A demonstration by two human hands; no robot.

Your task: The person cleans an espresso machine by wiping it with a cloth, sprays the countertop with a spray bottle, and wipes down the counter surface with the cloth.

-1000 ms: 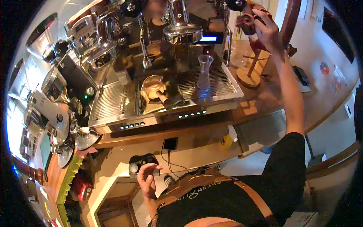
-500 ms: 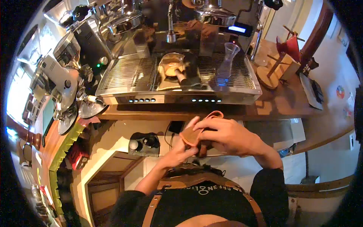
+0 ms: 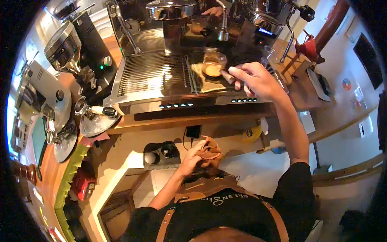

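The two hands, which are together at the cloth half a second earlier, are now apart: the right hand [image 3: 260,82] has been moved out over the machine's drip tray [image 3: 149,76], while the brownish cloth [image 3: 210,150] is kept in the left hand [image 3: 188,162]. With that, the work appears to be split, the handled vessel [image 3: 212,71] being attended to by the right hand alone. The end of its dark handle [image 3: 227,76] is pinched between the right thumb and fingers; whether any weight is being taken cannot be told. The vessel lies ahead of both hands, just beyond the right fingertips and to their left, over a yellowish towel [image 3: 210,86] spread on the tray. The cloth is gripped in the left hand close in front of the apron [image 3: 201,189], nearer to the body than the tray and well apart from the vessel. Behind the right hand a clear glass [image 3: 267,53] is partly hidden, and a red dripper [image 3: 307,48] is seen farther to the right, by a wooden stand [image 3: 291,66].
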